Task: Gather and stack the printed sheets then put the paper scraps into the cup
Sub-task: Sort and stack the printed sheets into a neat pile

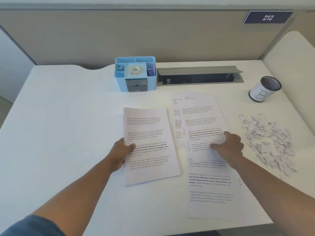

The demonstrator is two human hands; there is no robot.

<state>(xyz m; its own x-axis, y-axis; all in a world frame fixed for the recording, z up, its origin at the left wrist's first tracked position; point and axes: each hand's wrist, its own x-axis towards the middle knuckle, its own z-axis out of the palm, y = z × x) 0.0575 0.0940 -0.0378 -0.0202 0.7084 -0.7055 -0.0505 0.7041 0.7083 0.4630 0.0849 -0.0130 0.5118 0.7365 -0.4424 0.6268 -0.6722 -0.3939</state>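
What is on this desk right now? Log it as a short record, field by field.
left hand: left hand grips the left edge of the gathered stack, thumb on top
right hand: right hand rests on the loose sheets, fingers bent at one sheet
loose sheets: overlapping, askew, right of the stack
paper scraps: paper scraps piled at the desk's right, none visibly in the cup
cup: cup marked B, tilted, beyond the scraps
organizer: blue organizer at the back, tape roll inside
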